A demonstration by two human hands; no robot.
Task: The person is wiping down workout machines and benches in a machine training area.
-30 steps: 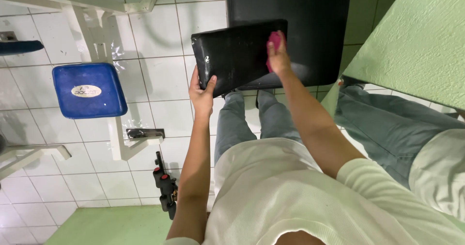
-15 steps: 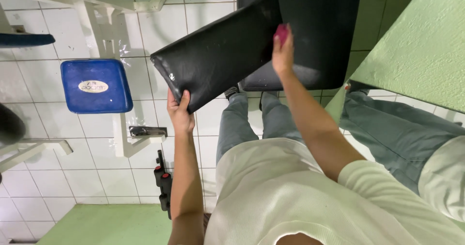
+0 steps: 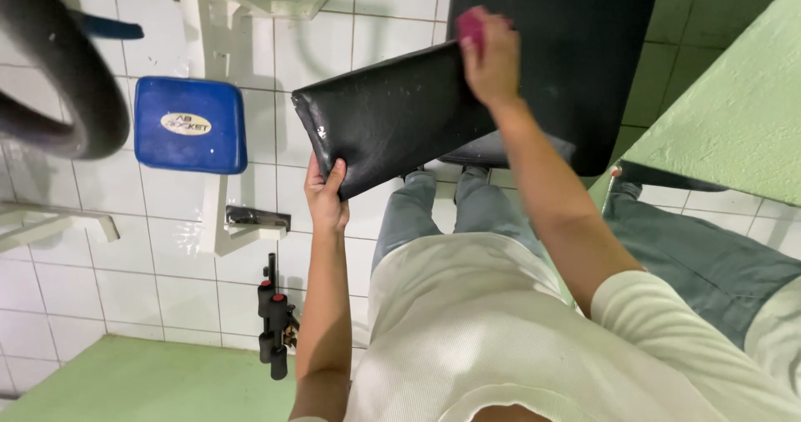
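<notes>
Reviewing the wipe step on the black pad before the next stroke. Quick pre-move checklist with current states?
1. Left hand grips the lower corner of the black pad: ok.
2. Right hand presses the pink cloth against the pad's upper edge: ok.
3. Pad held tilted off the floor, apart from the blue seat: ok.
4. Pad surface free of specks: not ok, white marks show near the left edge.
5. Cloth condition: cannot tell, mostly hidden by the fingers.
6. Second person's leg at right clear of the pad: ok.
</notes>
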